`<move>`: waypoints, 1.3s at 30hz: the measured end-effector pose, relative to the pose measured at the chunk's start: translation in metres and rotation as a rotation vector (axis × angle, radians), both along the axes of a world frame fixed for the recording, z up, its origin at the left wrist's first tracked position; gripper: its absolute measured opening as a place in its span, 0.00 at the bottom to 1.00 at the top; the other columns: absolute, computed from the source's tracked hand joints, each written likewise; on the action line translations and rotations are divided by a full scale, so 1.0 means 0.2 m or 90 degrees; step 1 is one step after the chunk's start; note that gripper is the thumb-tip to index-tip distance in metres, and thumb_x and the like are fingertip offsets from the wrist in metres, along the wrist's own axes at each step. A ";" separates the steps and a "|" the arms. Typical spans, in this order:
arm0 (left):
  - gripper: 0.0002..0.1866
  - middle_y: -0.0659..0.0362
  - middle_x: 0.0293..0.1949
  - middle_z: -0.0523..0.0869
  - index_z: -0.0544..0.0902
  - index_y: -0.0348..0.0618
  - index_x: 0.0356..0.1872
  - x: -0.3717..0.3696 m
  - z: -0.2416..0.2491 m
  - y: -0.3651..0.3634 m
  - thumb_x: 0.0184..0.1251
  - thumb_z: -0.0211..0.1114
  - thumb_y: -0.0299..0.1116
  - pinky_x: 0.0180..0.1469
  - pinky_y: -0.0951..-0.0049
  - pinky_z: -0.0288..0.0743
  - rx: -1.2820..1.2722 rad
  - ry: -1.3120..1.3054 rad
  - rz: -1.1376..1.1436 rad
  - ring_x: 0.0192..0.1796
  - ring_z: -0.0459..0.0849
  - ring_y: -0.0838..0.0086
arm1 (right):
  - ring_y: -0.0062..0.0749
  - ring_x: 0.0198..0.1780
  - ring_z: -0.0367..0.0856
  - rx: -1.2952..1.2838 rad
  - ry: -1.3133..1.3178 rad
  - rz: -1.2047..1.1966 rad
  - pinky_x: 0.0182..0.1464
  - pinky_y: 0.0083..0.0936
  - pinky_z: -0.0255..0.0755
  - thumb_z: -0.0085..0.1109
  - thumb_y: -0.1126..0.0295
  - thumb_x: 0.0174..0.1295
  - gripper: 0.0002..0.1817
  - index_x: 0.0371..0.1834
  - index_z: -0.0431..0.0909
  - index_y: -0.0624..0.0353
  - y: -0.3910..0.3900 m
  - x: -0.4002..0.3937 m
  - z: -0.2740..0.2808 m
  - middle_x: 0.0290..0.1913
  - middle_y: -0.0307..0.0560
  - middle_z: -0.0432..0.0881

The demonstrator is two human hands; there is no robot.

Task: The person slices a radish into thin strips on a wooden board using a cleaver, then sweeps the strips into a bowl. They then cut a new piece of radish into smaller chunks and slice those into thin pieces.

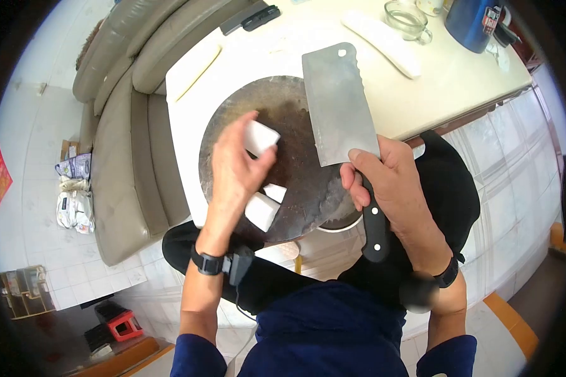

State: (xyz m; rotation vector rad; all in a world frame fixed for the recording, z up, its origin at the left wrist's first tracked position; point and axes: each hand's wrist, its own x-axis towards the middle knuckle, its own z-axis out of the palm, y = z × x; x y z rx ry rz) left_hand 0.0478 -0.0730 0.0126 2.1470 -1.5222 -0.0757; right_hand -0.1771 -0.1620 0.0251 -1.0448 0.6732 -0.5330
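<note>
My left hand [236, 168] holds a white block-shaped piece [261, 137] above the round dark cutting board [283, 100]. Two more white pieces [262, 210] lie on the board by my left wrist, one larger and one small [275, 192]. My right hand [393, 182] grips the black handle of a broad steel cleaver [338, 103], whose blade lies flat over the board's right side, pointing away from me.
A long white radish-like piece [381, 43] lies on the pale table [459, 81], with a glass cup [409, 20] and a blue container [473, 22] behind it. A black remote [260, 17] sits at the far edge. A beige sofa [119, 125] stands to the left.
</note>
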 end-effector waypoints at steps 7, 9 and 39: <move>0.31 0.39 0.54 0.82 0.73 0.37 0.63 0.25 -0.05 0.04 0.60 0.69 0.37 0.56 0.62 0.77 0.005 0.033 0.169 0.55 0.83 0.56 | 0.16 0.14 0.67 -0.028 0.043 0.039 0.19 0.17 0.65 0.49 0.73 0.64 0.09 0.29 0.74 0.67 0.01 0.02 -0.02 0.19 0.41 0.76; 0.30 0.40 0.54 0.82 0.72 0.36 0.63 0.25 -0.07 0.07 0.61 0.69 0.38 0.57 0.63 0.76 0.018 0.070 0.191 0.56 0.82 0.57 | 0.18 0.15 0.68 -0.056 0.102 0.056 0.19 0.19 0.62 0.47 0.73 0.61 0.12 0.21 0.73 0.66 0.02 0.02 -0.01 0.15 0.40 0.74; 0.10 0.49 0.38 0.82 0.82 0.35 0.29 -0.18 -0.28 0.60 0.43 0.70 0.27 0.46 0.54 0.76 -0.232 -0.079 -0.127 0.40 0.81 0.51 | 0.37 0.20 0.78 -0.671 0.350 0.484 0.19 0.28 0.72 0.56 0.76 0.55 0.21 0.48 0.67 0.82 0.40 -0.05 0.24 0.27 0.56 0.75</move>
